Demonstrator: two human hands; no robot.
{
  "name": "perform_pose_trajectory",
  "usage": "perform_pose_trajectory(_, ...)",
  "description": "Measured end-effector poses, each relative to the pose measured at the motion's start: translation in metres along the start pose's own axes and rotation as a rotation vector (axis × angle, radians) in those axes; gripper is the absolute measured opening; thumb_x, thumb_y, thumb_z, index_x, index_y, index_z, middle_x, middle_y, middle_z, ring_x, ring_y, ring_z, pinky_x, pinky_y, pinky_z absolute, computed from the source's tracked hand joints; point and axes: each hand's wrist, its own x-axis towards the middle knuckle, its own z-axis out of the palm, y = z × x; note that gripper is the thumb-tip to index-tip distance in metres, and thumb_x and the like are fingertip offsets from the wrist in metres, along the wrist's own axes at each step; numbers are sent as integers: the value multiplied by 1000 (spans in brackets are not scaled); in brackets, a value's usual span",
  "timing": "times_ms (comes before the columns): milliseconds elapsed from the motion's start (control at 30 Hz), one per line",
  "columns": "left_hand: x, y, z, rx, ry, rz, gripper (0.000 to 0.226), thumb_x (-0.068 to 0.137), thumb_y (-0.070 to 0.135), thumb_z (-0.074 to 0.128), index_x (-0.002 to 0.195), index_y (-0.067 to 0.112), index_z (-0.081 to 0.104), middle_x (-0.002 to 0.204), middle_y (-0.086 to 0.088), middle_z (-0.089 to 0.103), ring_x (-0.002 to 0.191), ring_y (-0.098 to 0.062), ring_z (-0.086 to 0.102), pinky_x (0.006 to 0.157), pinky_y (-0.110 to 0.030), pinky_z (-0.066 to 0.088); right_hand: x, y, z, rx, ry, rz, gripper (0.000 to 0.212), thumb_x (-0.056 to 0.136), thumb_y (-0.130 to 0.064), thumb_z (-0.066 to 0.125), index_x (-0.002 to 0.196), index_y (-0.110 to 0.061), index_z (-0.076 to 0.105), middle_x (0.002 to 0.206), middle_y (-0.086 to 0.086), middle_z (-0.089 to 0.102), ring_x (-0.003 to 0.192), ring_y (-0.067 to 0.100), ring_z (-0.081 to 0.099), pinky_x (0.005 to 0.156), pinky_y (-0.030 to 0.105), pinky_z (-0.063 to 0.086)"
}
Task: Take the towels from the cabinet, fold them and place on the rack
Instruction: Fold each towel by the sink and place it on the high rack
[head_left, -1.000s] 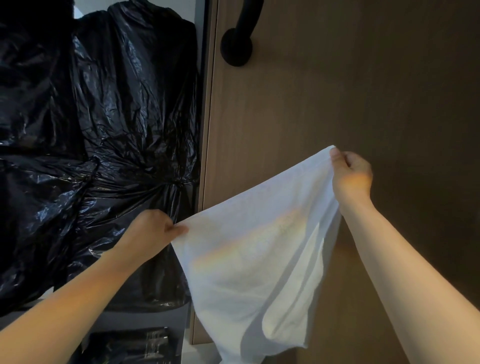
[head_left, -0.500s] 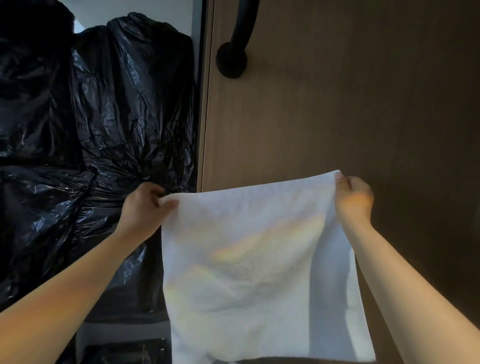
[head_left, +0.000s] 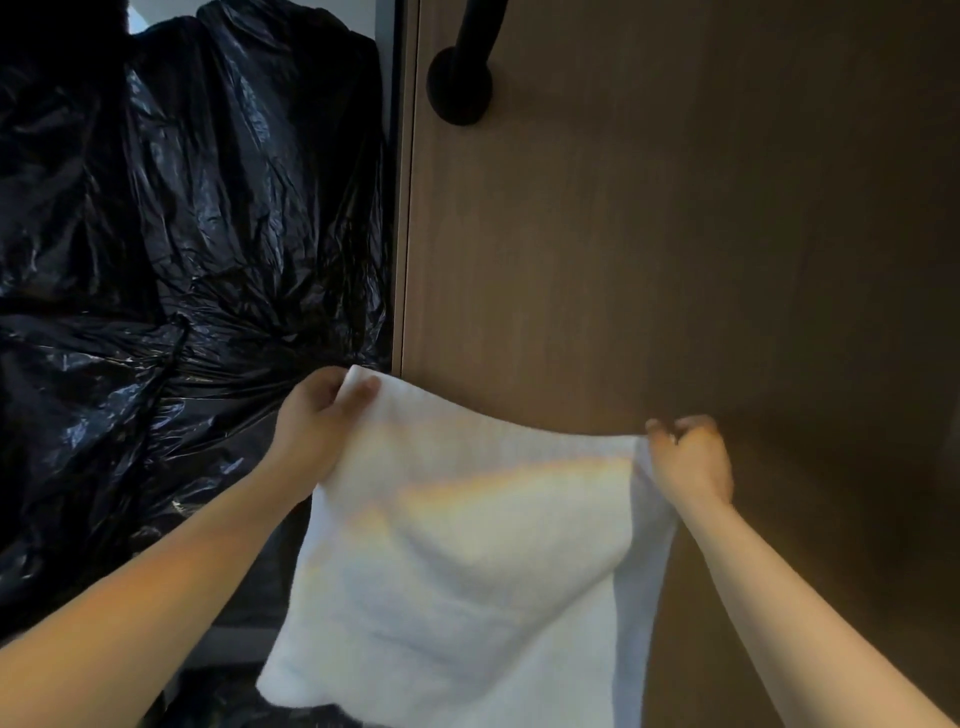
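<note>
Crinkled black plastic bags (head_left: 197, 234) fill the left, beside a brown wooden door (head_left: 675, 234).

- Brown wood-grain panel (head_left: 675, 234) fills the right side, dimly lit.
- Black handle (head_left: 460, 83) mounted near its far left edge.
- Crumpled black plastic bags (head_left: 182, 234) piled left.
- Pale wall (head_left: 358, 13) sliver behind them.

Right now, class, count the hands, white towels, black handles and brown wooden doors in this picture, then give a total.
Hands: 2, the left hand and the right hand
Towels: 1, the white towel
Handles: 1, the black handle
Doors: 1, the brown wooden door
Total: 5
</note>
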Motion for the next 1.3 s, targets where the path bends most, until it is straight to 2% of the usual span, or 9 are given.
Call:
perform_pose_trajectory(100,-13,9,15,71,-110,74,27,92,36,62,71,19,58,60,11,53,54,-1,47,52,-20,35,-16,-9,3,-10,-122,-210,29,96,-26,60,121,-12,56,115,11,64,103,29,63,80,30,49)
perform_pose_trajectory(200,-30,13,32,161,-231,131,24,90,37,63,72,21,59,64,7,58,57,-1,51,53,-19,36,-47,-31,11,222,-476,-280,16,96,-20,60,112,-21,60,105,-1,68,58,10,65,50,15,45)
perform_pose_trajectory(333,-44,15,41,146,-302,114,12,88,37,65,78,31,66,77,11,66,71,-2,60,59,-16,44,-85,-42,27,368,-762,-334,27,98,-21,57,125,-22,60,105,-12,66,49,9,61,51,19,52)
perform_pose_trajectory(467,-51,18,39,83,-339,106,10,87,34,67,77,35,67,80,19,67,75,4,62,59,-7,45,-102,-38,37,412,-786,-338,21,101,-20,52,116,-17,65,77,5,70,49,9,59,52,21,50)
perform_pose_trajectory(567,-55,20,37,69,-314,81,6,88,33,67,82,32,68,81,15,68,76,1,62,62,-12,45,-105,-37,41,494,-808,-283,22,102,-16,50,99,-3,67,71,23,65,55,16,63,51,23,48)
perform_pose_trajectory(800,-75,5,21,17,-402,-91,10,90,24,65,87,21,74,82,5,75,74,-9,72,64,-19,54,-100,-29,45,531,-599,-240,24,102,-16,48,88,-11,66,56,2,60,51,9,56,52,18,48)
perform_pose_trajectory(967,-80,6,23,43,-332,-42,17,93,23,61,82,26,73,79,6,73,72,-6,68,57,-10,47,-100,-31,38,501,-657,-272,26,101,-23,51,90,-5,67,55,1,59,48,7,56,52,20,50)
perform_pose_trajectory(1133,-83,12,31,61,-361,-2,18,93,23,61,81,22,74,81,-6,71,76,-21,66,71,-32,53,-106,-43,26,592,-738,-267,23,100,-26,54,99,-7,66,63,9,64,50,13,62,52,24,55)
perform_pose_trajectory(1300,-87,15,35,37,-349,42,7,91,25,63,93,30,68,78,3,69,74,-12,66,67,-24,51,-103,-52,17,619,-745,-310,27,100,-23,53,97,2,65,63,11,61,46,10,59,50,22,52)
